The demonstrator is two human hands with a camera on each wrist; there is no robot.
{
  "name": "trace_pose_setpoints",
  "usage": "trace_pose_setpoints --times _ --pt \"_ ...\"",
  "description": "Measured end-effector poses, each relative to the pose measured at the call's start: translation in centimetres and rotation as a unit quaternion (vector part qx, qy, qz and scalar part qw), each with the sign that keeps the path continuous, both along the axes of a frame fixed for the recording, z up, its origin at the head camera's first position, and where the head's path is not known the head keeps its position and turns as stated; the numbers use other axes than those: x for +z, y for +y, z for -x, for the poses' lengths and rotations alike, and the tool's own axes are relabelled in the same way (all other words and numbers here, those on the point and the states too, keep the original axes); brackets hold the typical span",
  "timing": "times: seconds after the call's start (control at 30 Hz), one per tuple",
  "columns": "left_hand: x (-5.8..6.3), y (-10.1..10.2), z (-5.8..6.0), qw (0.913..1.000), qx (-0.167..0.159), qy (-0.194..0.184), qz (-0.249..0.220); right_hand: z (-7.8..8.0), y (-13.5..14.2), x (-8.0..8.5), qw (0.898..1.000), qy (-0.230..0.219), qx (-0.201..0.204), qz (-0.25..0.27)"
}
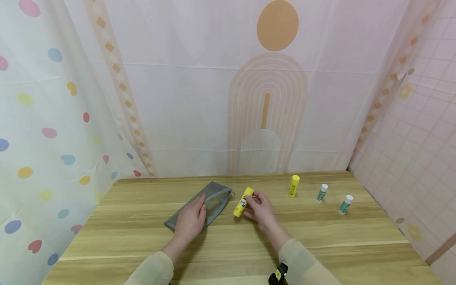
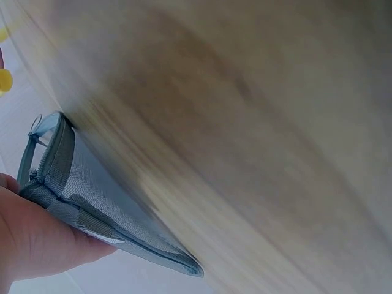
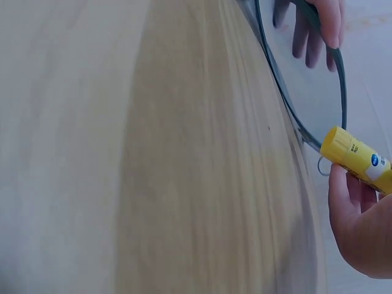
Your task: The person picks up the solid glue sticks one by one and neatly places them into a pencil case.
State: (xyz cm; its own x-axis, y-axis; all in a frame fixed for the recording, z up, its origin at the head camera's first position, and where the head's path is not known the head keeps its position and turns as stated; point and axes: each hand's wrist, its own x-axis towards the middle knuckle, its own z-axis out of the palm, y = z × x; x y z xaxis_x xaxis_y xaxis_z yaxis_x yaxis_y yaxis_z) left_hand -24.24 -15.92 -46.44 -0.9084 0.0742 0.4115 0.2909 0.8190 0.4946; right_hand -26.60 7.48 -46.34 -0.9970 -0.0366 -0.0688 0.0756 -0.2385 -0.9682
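A grey mesh zipper pouch (image 1: 213,204) lies slanted on the table, its mouth gaping toward the right. My left hand (image 1: 191,217) holds the pouch by its upper edge; in the right wrist view the thumb (image 3: 331,21) crosses the rim and the other fingers show behind the mesh. In my right hand (image 1: 263,210) a large yellow glue stick (image 1: 244,202) is gripped at a tilt, just right of the pouch's mouth. The right wrist view shows the yellow glue stick (image 3: 358,159) close to the pouch rim and its small zipper ring (image 3: 323,166).
Another yellow glue stick (image 1: 293,186) stands upright to the right. Beyond it stand two smaller green glue sticks with white caps, one nearer the back (image 1: 322,193) and one further right (image 1: 345,205). Printed curtains enclose the wooden table (image 1: 228,253) at the back and sides.
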Motion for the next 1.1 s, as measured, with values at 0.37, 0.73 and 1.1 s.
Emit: trace_pose_setpoints --times 0.37,0.73,1.1 --pt "0.0 0.1 -0.1 1.0000 0.001 0.001 -0.006 -0.2 -1.8 -0.5 0.999 -0.015 0.027 0.011" --pt "0.0 0.1 0.0 0.9999 0.005 -0.013 -0.004 -0.8 -3.5 -0.8 0.998 -0.034 0.048 0.024" --pt "0.0 0.1 0.1 0.9998 0.008 -0.015 0.000 -1.0 -5.1 -0.6 0.996 -0.054 0.062 0.041"
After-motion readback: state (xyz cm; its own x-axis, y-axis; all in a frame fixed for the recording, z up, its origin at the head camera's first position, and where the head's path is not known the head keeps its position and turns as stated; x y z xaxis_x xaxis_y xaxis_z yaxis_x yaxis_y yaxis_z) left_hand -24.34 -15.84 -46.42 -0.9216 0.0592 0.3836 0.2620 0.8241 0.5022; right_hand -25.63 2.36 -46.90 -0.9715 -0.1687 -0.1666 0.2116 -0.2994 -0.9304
